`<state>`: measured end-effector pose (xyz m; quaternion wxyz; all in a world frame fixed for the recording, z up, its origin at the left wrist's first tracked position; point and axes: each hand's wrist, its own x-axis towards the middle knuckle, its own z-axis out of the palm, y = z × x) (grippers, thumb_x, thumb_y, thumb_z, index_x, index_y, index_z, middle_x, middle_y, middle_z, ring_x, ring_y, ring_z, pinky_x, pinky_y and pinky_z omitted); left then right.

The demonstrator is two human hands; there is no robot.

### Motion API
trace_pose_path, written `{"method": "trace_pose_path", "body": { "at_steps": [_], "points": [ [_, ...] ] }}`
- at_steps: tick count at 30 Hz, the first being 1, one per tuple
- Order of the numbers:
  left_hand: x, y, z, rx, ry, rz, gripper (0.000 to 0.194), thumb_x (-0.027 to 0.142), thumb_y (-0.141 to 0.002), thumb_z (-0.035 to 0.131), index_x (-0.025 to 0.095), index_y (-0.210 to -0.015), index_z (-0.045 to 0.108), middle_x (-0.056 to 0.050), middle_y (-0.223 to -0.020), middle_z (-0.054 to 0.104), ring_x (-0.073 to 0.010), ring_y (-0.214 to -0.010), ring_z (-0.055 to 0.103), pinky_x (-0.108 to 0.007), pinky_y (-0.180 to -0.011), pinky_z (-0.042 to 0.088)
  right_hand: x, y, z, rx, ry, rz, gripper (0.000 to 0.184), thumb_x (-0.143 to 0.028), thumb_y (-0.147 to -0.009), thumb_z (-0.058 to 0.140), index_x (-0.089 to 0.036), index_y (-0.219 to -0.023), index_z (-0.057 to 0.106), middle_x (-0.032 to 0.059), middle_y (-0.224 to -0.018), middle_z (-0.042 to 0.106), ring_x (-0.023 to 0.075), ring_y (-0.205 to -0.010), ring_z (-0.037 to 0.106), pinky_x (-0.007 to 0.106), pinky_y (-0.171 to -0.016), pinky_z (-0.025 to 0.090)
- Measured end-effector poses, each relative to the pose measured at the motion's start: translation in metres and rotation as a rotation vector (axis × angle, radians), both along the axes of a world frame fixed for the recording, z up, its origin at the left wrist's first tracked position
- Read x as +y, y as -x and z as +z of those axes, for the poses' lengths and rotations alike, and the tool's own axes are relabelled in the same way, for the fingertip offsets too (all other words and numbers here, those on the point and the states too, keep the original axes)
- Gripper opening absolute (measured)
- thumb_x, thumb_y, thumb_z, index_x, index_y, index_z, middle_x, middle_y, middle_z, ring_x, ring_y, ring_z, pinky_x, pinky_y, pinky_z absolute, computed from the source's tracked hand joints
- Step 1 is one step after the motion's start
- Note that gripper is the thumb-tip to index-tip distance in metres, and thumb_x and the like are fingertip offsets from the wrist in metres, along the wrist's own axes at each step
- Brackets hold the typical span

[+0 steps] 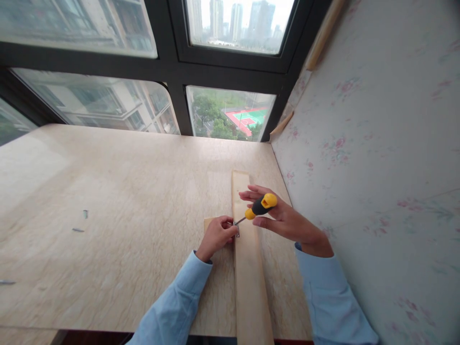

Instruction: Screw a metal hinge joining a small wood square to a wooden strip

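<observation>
A screwdriver (261,206) with a yellow and black handle leans over a long wooden board (248,278). Its tip meets a small metal bracket (237,234) on the board's left edge. My left hand (218,235) is closed at this bracket, thumb and fingers pinching around it by the screwdriver tip; a screw there is too small to make out. Around the screwdriver handle, my right hand (278,218) is open, its fingers stretched out and thumb apart. Partly behind my left hand, a second wooden piece (208,223) sticks out to the left of the board.
Loose screws lie at the left of the marbled countertop (143,191): one screw (85,214), another screw (78,230) and a metal piece (7,282) at the edge. A flowered wall (377,167) rises close on the right. Dark-framed windows (230,72) stand at the back.
</observation>
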<state>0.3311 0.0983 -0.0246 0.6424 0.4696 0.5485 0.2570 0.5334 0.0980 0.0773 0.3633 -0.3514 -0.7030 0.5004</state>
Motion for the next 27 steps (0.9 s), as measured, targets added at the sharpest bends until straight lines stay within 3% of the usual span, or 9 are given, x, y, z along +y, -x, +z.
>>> {"method": "trace_pose_path", "body": {
  "at_steps": [3,6,9,11,14,16,20,23,27],
  "points": [
    [0.0,0.0,0.0,0.008,-0.005,-0.003,0.029,0.016,-0.073,0.064,0.01,-0.101,0.068,-0.006,-0.081,0.071,-0.0172,-0.073,0.067,-0.025,-0.058,0.056,-0.003,-0.004,0.007,-0.009,0.031,-0.014,0.062,-0.031,-0.09,0.068,-0.029,-0.144,0.039,0.0096,-0.133,0.062,0.0211,-0.123,0.061,0.041,-0.103,0.051],
    [0.0,0.0,-0.001,0.017,-0.006,-0.001,0.029,0.016,-0.073,0.064,0.01,-0.1,0.068,-0.006,-0.08,0.07,-0.0175,-0.073,0.067,-0.025,-0.057,0.056,0.0,0.004,0.006,-0.195,-0.096,-0.337,0.055,-0.041,-0.073,0.084,-0.023,-0.119,0.057,0.0043,-0.097,0.071,0.0211,-0.088,0.07,0.037,-0.086,0.056],
    [0.0,0.0,-0.001,0.008,-0.011,-0.001,0.028,0.017,-0.073,0.064,0.01,-0.1,0.068,-0.006,-0.08,0.07,-0.0175,-0.073,0.067,-0.025,-0.057,0.056,0.004,0.014,-0.001,-0.324,-0.202,-0.562,0.06,-0.047,-0.063,0.089,-0.021,-0.108,0.058,0.0035,-0.091,0.067,0.0206,-0.078,0.066,0.034,-0.073,0.056],
    [0.0,0.0,-0.001,0.0,-0.012,-0.004,0.028,0.017,-0.073,0.063,0.01,-0.1,0.068,-0.006,-0.08,0.07,-0.0173,-0.073,0.067,-0.025,-0.058,0.056,0.005,0.013,-0.003,-0.272,-0.18,-0.465,0.064,-0.044,-0.068,0.087,-0.023,-0.118,0.054,0.0055,-0.103,0.068,0.0221,-0.09,0.067,0.035,-0.08,0.056],
    [0.0,0.0,0.0,0.006,-0.011,0.0,0.029,0.016,-0.073,0.064,0.01,-0.101,0.068,-0.006,-0.079,0.07,-0.0173,-0.072,0.067,-0.025,-0.057,0.055,0.001,0.002,0.0,-0.117,-0.068,-0.133,0.068,-0.035,-0.083,0.075,-0.028,-0.139,0.038,0.0096,-0.136,0.059,0.0218,-0.126,0.058,0.038,-0.102,0.051],
    [0.0,0.0,-0.001,0.011,-0.014,0.006,0.03,0.016,-0.072,0.064,0.01,-0.101,0.068,-0.006,-0.08,0.07,-0.0178,-0.072,0.067,-0.026,-0.057,0.055,-0.003,-0.003,0.006,-0.08,0.001,-0.007,0.063,-0.032,-0.09,0.067,-0.029,-0.144,0.034,0.0097,-0.14,0.058,0.0197,-0.13,0.056,0.039,-0.105,0.049],
    [-0.001,0.0,-0.002,0.01,-0.022,0.009,0.029,0.016,-0.071,0.065,0.01,-0.1,0.068,-0.006,-0.079,0.07,-0.0179,-0.072,0.067,-0.026,-0.057,0.055,-0.003,0.005,0.011,-0.232,-0.051,-0.282,0.055,-0.042,-0.078,0.08,-0.024,-0.123,0.054,0.0055,-0.101,0.074,0.0223,-0.094,0.071,0.039,-0.09,0.056],
    [-0.001,0.0,-0.002,0.003,-0.032,0.001,0.027,0.017,-0.072,0.064,0.01,-0.098,0.068,-0.005,-0.077,0.069,-0.0169,-0.069,0.066,-0.025,-0.056,0.055,0.001,0.016,0.005,-0.358,-0.153,-0.539,0.07,-0.05,-0.066,0.086,-0.021,-0.122,0.056,0.0062,-0.095,0.072,0.024,-0.081,0.07,0.041,-0.082,0.057],
    [-0.001,0.0,-0.003,-0.005,-0.024,0.009,0.029,0.019,-0.072,0.066,0.01,-0.1,0.067,-0.004,-0.075,0.068,-0.0168,-0.068,0.066,-0.024,-0.055,0.054,0.001,0.008,0.0,-0.285,-0.088,-0.213,0.081,-0.046,-0.074,0.081,-0.022,-0.142,0.045,0.0126,-0.13,0.063,0.0239,-0.107,0.067,0.041,-0.099,0.052]
  ]
}}
